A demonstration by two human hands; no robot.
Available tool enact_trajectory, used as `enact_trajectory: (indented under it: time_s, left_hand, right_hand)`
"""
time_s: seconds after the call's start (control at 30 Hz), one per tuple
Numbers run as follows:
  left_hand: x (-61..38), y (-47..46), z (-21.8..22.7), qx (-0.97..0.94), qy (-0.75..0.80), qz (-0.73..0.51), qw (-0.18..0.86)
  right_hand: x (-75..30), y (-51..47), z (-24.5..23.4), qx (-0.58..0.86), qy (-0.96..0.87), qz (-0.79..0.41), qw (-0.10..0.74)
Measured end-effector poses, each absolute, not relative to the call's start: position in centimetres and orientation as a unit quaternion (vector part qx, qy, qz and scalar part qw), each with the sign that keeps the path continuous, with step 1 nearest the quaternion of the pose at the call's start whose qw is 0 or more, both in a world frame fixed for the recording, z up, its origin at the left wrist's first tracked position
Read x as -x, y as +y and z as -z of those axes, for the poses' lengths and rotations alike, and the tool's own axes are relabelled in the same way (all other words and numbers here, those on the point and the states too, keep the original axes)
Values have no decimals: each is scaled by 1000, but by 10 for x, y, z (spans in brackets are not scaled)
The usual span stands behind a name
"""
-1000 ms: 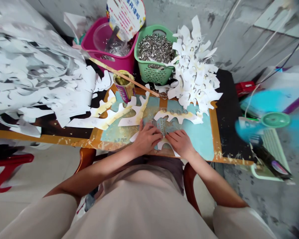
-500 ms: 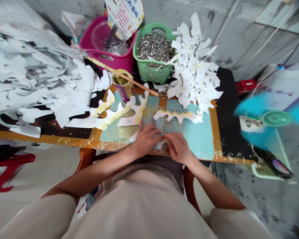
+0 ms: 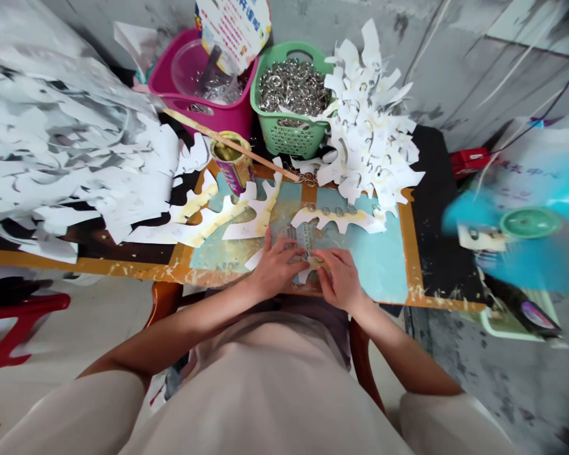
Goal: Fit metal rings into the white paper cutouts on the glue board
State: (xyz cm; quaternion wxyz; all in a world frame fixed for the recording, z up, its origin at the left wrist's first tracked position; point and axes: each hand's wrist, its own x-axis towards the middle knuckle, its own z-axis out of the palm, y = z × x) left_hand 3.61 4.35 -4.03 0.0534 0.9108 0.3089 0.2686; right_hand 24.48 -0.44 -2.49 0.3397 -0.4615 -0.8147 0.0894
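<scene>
A white cut-out strip [image 3: 304, 276] with metal rings along its upper edge lies at the table's front, mostly hidden under my hands. My left hand [image 3: 279, 268] presses its fingertips and thumb on the strip's left part, around a metal ring [image 3: 305, 256]. From the right, my right hand [image 3: 340, 278] closes thumb and bent fingers on the strip's other end, beside another ring [image 3: 319, 259]. Just behind lies a glue-smeared strip [image 3: 337, 219] with several rings. More yellow-smeared strips [image 3: 260, 215] lie to the left.
A pink basket [image 3: 203, 104] and a green basket [image 3: 291, 134] of metal rings stand at the back. A wooden stick [image 3: 246, 151] lies across an open glue can [image 3: 232, 167]. White strips pile up left [image 3: 76, 145] and right [image 3: 370, 126]. A blurred blue fan [image 3: 531, 222] is at far right.
My right hand's fingers have shifted slightly, uncovering a ring near their tips. My left hand stays almost in place on the strip.
</scene>
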Motion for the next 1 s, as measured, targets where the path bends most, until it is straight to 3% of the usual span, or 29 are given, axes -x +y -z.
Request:
enact_trajectory:
  time_s: [0.17, 0.57, 0.7, 1.0]
  left_hand:
    - [-38, 42, 42, -909, 305, -282, 43]
    - [-32, 39, 28, -889, 344, -246, 178]
    - [-34, 50, 25, -872, 399, -242, 144]
    - [-49, 88, -3, -931, 281, -61, 223]
  right_hand:
    - [-244, -5, 28, 452, -835, -117, 291]
    - [-242, -7, 33, 474, -813, -109, 319]
    - [-242, -7, 32, 472, -813, -102, 324]
    - [-244, -6, 36, 470, -812, -122, 324]
